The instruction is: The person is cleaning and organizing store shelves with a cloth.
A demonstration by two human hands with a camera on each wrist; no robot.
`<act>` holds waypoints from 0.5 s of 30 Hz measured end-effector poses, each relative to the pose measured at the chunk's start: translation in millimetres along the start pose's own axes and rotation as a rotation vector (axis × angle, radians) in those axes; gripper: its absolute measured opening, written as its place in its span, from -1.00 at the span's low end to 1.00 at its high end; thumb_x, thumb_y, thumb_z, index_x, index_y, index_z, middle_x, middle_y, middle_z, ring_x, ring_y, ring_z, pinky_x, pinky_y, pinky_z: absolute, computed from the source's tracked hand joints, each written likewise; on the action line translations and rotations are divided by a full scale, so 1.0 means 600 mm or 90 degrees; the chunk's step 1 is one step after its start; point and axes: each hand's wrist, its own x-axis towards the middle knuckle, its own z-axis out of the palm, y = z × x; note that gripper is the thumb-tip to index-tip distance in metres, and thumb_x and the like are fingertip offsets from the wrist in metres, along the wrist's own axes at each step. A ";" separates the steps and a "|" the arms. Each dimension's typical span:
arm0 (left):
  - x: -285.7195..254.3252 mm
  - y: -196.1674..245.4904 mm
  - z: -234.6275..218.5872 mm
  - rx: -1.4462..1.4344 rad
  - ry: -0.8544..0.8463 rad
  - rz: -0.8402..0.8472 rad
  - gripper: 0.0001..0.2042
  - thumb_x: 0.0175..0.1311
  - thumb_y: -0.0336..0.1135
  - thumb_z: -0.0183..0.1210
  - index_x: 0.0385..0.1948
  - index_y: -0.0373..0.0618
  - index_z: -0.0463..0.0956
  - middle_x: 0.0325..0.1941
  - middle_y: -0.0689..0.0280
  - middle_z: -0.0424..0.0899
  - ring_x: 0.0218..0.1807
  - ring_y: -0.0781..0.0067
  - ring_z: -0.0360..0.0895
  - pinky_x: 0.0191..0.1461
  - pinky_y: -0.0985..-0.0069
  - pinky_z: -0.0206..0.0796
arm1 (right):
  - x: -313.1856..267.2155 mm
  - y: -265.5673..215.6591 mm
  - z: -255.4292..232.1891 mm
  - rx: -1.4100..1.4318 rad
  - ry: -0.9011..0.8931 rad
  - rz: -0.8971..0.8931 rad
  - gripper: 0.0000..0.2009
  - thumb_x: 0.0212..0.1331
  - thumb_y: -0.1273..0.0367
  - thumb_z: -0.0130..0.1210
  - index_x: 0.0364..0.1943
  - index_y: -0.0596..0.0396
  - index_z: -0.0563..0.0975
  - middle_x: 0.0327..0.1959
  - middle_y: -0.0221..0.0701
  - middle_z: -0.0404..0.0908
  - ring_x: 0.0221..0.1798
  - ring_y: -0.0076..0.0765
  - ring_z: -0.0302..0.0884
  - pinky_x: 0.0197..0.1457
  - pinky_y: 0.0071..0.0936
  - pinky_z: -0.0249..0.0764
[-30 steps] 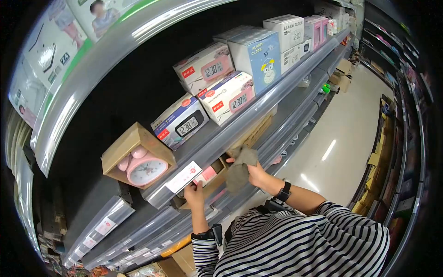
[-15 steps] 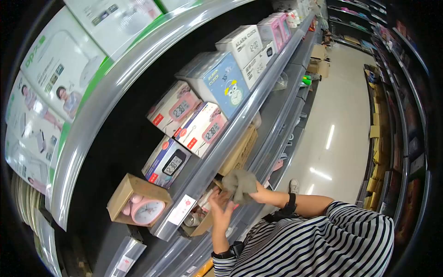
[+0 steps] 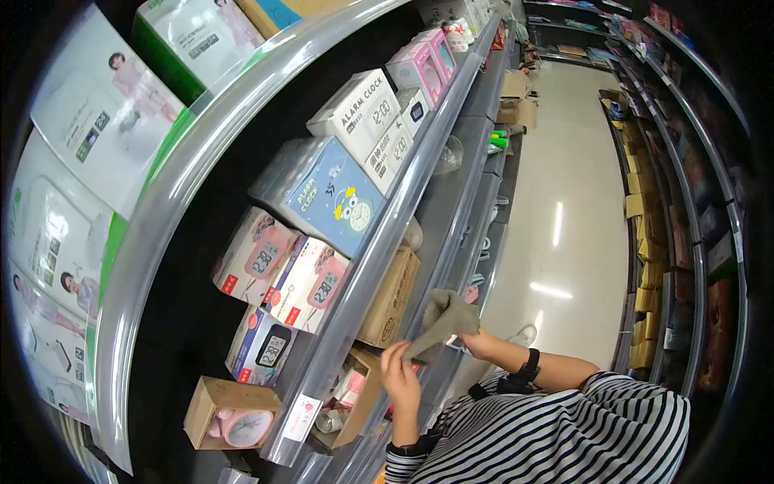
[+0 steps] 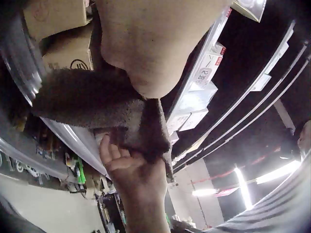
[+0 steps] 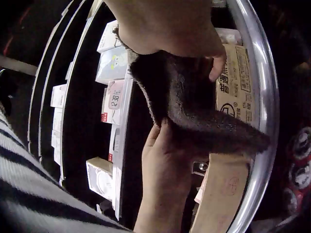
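Note:
A grey-brown cloth [image 3: 445, 321] hangs between my two hands in front of the lower shelf. My left hand [image 3: 401, 379] pinches its near edge between thumb and fingers, as the right wrist view also shows. At the cloth's other side my right hand [image 3: 476, 342] grips it, partly covered by the folds; in the left wrist view its fingers [image 4: 116, 156] curl against the fabric. Just left of my left hand stands an open carton [image 3: 369, 397] with pink-and-white packages and a clear, shiny item inside. Beyond it is a closed brown carton [image 3: 390, 300].
On the shelf above stand a pink alarm clock [image 3: 247, 427] in an open-fronted box, several digital clock boxes [image 3: 310, 286] and a blue alarm clock box [image 3: 334, 198]. A clear shelf-edge strip [image 3: 387, 234] runs along them. The aisle floor [image 3: 564, 177] lies to the right.
My left hand has left the pink-and-white package in the open carton and moved over to take the cloth's edge. The cloth is now stretched between both hands. The head view has swung rightward along the aisle.

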 end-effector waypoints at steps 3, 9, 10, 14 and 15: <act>0.025 0.000 0.007 0.071 0.051 -0.005 -0.82 0.16 -0.54 -0.04 -0.24 -0.31 0.49 -0.28 0.05 0.56 -0.20 0.06 0.53 -0.07 0.35 0.33 | 0.015 -0.025 -0.007 0.020 -0.005 -0.015 -0.56 0.30 0.19 -0.04 0.17 0.12 0.28 0.08 -0.31 0.42 0.09 -0.24 0.41 -0.05 -0.28 0.56; 0.058 0.003 0.071 0.145 0.048 -0.076 -0.88 0.18 -0.51 0.00 -0.29 -0.32 0.45 -0.46 0.06 0.54 -0.37 0.21 0.50 -0.23 0.43 0.31 | 0.030 -0.085 -0.046 0.007 0.007 -0.008 -0.53 0.29 0.10 -0.08 0.15 0.11 0.28 0.07 -0.28 0.40 0.04 -0.15 0.42 -0.25 -0.23 0.63; 0.062 0.007 0.088 0.131 0.044 -0.112 -0.89 0.19 -0.48 0.03 -0.33 -0.33 0.45 -0.51 0.05 0.50 -0.42 0.21 0.48 -0.27 0.42 0.30 | 0.041 -0.086 -0.066 0.004 0.001 -0.006 -0.53 0.29 0.10 -0.08 0.15 0.11 0.28 0.07 -0.28 0.40 0.04 -0.15 0.42 -0.25 -0.23 0.63; 0.089 0.038 0.141 0.188 0.012 -0.138 -0.81 0.19 -0.38 0.11 -0.51 -0.34 0.43 -0.62 0.02 0.38 -0.57 0.26 0.34 -0.42 0.40 0.21 | 0.089 -0.109 -0.142 -0.034 -0.052 0.047 -0.56 0.29 0.12 -0.08 0.12 0.09 0.29 0.02 -0.25 0.42 -0.09 -0.14 0.50 -0.38 -0.22 0.64; 0.096 0.037 0.162 0.150 0.064 -0.058 -0.73 0.18 -0.35 0.14 -0.62 -0.34 0.37 -0.66 0.03 0.30 -0.62 0.29 0.18 -0.49 0.39 0.14 | 0.097 -0.118 -0.155 -0.050 -0.068 0.054 -0.57 0.29 0.13 -0.07 0.11 0.09 0.29 0.00 -0.24 0.43 -0.12 -0.13 0.52 -0.41 -0.22 0.64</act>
